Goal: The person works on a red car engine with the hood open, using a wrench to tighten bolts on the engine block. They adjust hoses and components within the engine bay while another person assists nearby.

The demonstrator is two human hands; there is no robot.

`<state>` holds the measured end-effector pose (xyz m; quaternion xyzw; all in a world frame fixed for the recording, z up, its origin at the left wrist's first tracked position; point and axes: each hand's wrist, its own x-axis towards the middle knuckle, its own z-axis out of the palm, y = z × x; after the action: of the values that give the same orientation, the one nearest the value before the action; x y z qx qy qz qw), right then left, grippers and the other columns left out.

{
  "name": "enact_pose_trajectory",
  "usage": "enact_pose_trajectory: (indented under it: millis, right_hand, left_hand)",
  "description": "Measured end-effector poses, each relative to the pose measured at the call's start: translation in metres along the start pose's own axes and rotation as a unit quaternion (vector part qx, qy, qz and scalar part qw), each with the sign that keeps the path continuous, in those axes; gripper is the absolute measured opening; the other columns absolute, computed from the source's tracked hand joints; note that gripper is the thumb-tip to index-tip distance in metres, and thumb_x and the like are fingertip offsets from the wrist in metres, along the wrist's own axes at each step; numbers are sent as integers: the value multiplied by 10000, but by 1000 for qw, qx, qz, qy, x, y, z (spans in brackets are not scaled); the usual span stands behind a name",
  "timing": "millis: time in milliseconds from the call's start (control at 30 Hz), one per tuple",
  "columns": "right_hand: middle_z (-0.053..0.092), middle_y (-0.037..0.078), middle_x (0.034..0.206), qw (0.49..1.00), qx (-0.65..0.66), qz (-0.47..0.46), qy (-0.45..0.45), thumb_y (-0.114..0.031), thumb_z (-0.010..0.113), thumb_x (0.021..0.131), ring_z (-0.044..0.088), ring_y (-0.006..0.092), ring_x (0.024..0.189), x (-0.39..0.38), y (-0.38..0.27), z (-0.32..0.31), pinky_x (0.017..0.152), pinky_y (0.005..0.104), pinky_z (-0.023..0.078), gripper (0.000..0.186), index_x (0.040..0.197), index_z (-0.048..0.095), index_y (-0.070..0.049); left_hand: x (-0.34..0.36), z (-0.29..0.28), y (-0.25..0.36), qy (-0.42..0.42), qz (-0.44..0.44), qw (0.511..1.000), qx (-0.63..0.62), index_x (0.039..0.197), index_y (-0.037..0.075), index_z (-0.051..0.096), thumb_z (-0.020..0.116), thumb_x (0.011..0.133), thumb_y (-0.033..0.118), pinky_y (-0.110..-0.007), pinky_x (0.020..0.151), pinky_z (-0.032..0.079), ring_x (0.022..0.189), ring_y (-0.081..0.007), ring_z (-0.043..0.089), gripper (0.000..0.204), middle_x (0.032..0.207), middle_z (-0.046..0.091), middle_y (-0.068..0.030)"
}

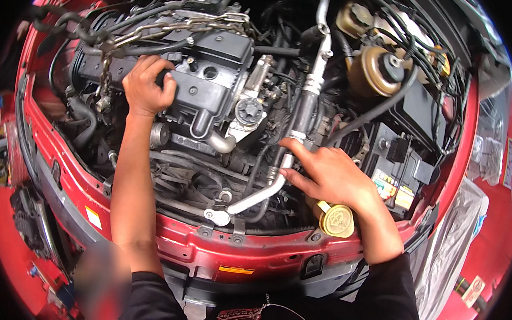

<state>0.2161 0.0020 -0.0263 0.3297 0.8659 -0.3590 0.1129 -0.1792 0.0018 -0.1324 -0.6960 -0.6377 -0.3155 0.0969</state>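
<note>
My left hand [148, 88] is on the dark engine cover [204, 96], its fingers curled and the thumb bent beside them. The fingertips are partly hidden, so what they hold, if anything, cannot be made out. My right hand [339, 176] lies on a silver pipe with a black hose section [306, 113], index finger and thumb against it and the other fingers hidden. The pipe runs from the back of the engine bay to a bracket at the front edge. A yellow cap [337, 220] sits just below my right wrist.
A hanging chain [105, 74] crosses the engine's left side. To the right are a round brownish reservoir [378, 71], a black box [415, 113] and a battery [395, 173]. The car's red front panel [188, 246] lies beneath my forearms. Plastic sheeting [452, 228] covers the right side.
</note>
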Motion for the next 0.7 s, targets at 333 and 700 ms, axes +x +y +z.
enact_pose_trajectory:
  millis: [333, 700]
  right_hand:
    - [677, 231, 746, 1000, -4, -24, 13, -421, 585, 1033, 682, 476, 789, -1, 11, 8, 733, 585, 520, 483, 1368, 489, -86]
    - [666, 229, 736, 997, 3, -60, 40, -415, 605, 1045, 670, 469, 751, -1, 17, 16, 690, 560, 495, 482, 1388, 470, -104]
  left_hand:
    - [-2, -2, 1, -1, 4, 1000, 7, 824, 105, 706, 640, 722, 149, -422, 743, 550, 883, -325, 670, 129, 870, 684, -81]
    - [1, 0, 3, 17, 11, 1000, 5, 806, 111, 705, 630, 745, 197, -430, 740, 550, 882, -329, 672, 130, 848, 677, -76]
